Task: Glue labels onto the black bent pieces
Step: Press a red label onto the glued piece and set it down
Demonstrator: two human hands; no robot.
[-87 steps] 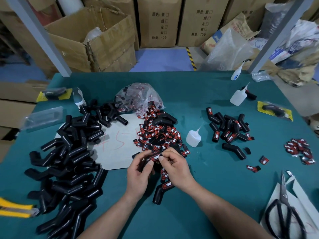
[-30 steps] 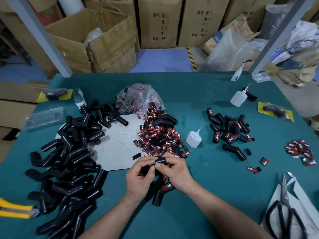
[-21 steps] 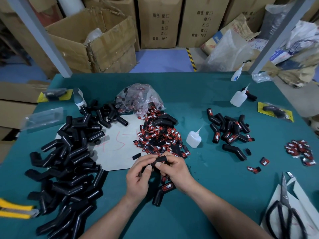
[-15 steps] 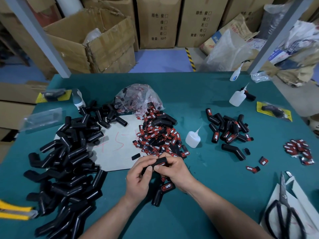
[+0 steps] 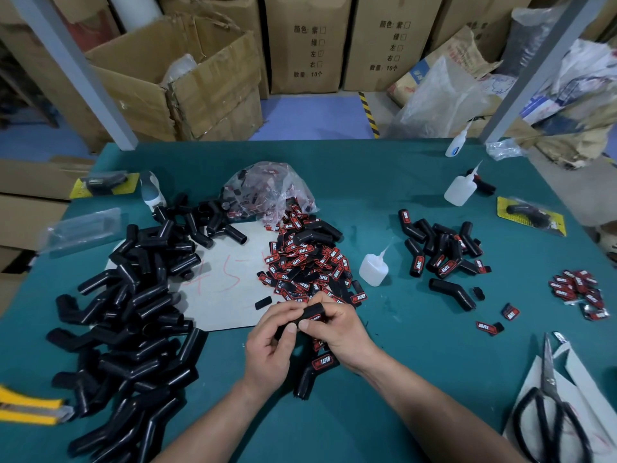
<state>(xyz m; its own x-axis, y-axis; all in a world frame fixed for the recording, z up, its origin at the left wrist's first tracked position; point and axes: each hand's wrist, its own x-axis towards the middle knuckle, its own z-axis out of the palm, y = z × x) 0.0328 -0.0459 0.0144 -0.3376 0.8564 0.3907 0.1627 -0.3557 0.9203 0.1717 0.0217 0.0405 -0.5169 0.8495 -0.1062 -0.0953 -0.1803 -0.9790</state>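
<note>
The left hand (image 5: pixel 267 354) and the right hand (image 5: pixel 337 332) both pinch one black bent piece (image 5: pixel 310 311) just above the green table (image 5: pixel 417 329). The hands hide most of it. Only a red bit of its label (image 5: pixel 315 317) shows. A clear bag (image 5: pixel 267 192) holds more labels, with a label pile (image 5: pixel 307 262) in front of it. A glue bottle (image 5: pixel 374 269) stands beside the pile. A heap of plain bent pieces (image 5: pixel 133 312) lies on the left.

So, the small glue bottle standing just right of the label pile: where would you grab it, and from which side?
Take the glue bottle round its squat body, below the shoulder, likely from the near right, where the table is bare. It stands upright; its thin nozzle slants up and right, too slim to hold, and the label pile crowds its left.
</note>
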